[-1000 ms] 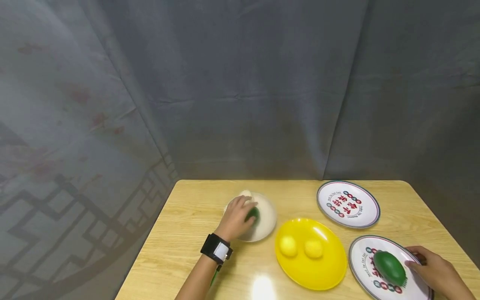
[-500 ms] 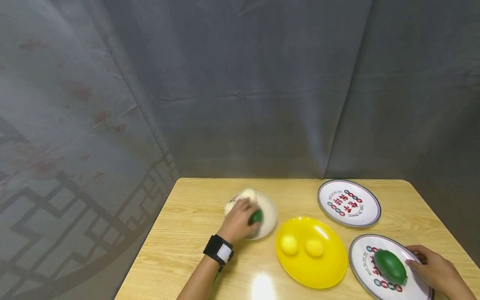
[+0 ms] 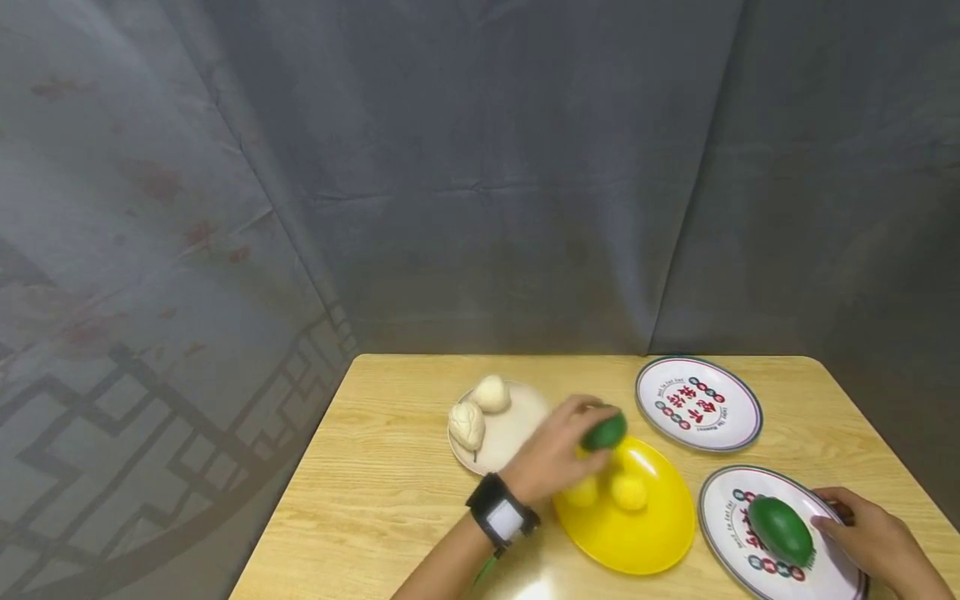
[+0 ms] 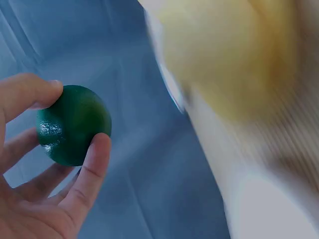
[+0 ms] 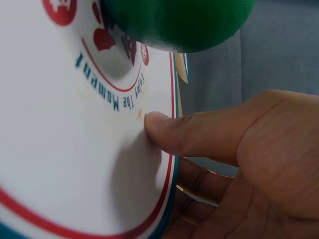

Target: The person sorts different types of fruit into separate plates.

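Note:
My left hand (image 3: 551, 454) pinches a small, glossy dark green round fruit (image 4: 75, 124) between thumb and fingers, held above the yellow plate's upper left part. Two yellow balls (image 3: 628, 492) lie on that yellow plate (image 3: 652, 542); the hand partly covers one. At the lower right, my right hand (image 3: 870, 537) grips the edge of a white printed plate (image 5: 60, 154), thumb on top and fingers underneath. On this plate rests a larger green oval fruit (image 3: 781, 531). Left of centre is a cream plate (image 3: 517, 417) bearing a pale ball (image 3: 491, 393) and a pale ridged piece with a stem (image 3: 467, 426).
A second white printed plate (image 3: 697, 404) stands at the back right with nothing on it. Everything sits on a light wooden table (image 3: 375, 467). Grey cloth (image 3: 480, 208) hangs behind the table and along both sides.
My left hand has taken the small green fruit off the cream plate and carried it right, over the yellow plate. My right hand stays on its plate.

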{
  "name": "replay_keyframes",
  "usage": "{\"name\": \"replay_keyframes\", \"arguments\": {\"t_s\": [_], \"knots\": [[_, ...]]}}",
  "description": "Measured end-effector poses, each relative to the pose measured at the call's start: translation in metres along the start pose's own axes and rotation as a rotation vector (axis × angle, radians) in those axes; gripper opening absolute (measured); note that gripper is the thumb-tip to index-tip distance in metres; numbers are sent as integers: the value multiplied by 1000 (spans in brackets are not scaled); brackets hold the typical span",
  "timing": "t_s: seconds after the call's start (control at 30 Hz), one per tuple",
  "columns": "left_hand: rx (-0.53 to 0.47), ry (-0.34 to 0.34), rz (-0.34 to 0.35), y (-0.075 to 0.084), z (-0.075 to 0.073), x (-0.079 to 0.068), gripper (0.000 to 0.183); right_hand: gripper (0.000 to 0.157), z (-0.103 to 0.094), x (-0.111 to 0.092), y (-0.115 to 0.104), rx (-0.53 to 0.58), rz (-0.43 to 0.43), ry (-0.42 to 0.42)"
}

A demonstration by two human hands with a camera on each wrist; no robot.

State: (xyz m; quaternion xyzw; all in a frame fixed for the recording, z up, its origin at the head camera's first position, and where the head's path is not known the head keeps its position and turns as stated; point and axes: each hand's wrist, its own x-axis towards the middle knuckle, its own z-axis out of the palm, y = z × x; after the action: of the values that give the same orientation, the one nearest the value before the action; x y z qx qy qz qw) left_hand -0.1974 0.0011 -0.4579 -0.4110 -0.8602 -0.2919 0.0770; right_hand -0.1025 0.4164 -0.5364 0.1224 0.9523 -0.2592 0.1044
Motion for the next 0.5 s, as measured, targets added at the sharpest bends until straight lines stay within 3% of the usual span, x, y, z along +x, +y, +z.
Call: {"name": "replay_keyframes", "arguments": {"t_s": [0.13,0.27,0.37,0.5], "knots": [[20,-165,119,51,30,18,61,60,1,1,0,0,-11,-4],[114,-315,262,93,67,27,61,61,-1,1,-2,-1,-37,-18],[138,-434,335,111,94,33,62,62,-4,1,-5,-5,-52,-26],[165,-582,361,123,121,39,67,62,-6,1,-7,-6,-60,-31]]}}
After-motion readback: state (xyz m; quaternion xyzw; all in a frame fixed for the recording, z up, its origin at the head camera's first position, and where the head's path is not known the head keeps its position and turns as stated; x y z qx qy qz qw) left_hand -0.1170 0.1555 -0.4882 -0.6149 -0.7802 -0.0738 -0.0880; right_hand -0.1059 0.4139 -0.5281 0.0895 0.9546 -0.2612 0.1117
